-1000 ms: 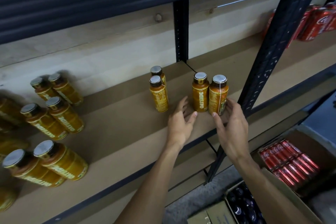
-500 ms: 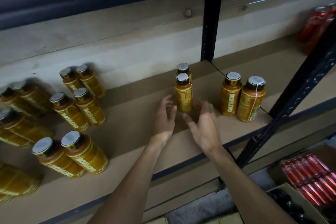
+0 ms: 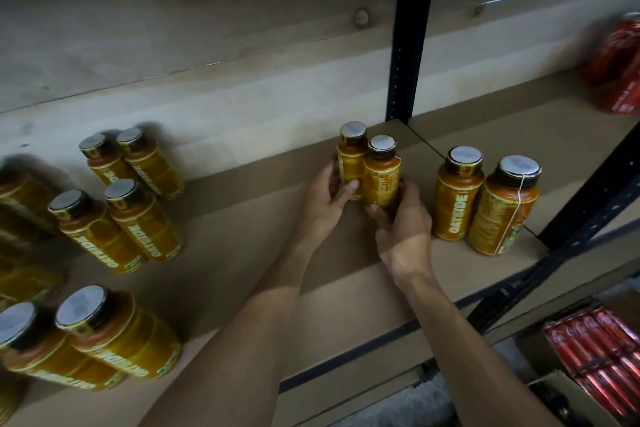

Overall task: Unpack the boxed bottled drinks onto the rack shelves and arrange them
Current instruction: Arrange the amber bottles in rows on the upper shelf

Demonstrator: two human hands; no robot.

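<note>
Bottles at frame left [image 3: 138, 218] stand on the shelf [image 3: 242, 270], at centre the left hand [image 3: 323, 208] has its fingers [image 3: 350, 186] curled round the rear bottle [image 3: 349, 159], the right hand [image 3: 403, 236] grips the touching front bottle [image 3: 382, 180], and a bottle pair [image 3: 457, 198] and red cans [image 3: 620, 62] sit at right.

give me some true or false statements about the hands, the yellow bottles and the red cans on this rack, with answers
1. The left hand and the right hand both grip the middle pair of bottles. True.
2. The two bottles to the right lie on their sides. False: they stand upright on the shelf.
3. The boxed red cans sit lower than the shelf, at the right. True.
4. The gripped bottles have no caps. False: both wear caps.
5. The red cans on the shelf touch the gripped pair. False: they stand far to the right, past the black post.
</note>
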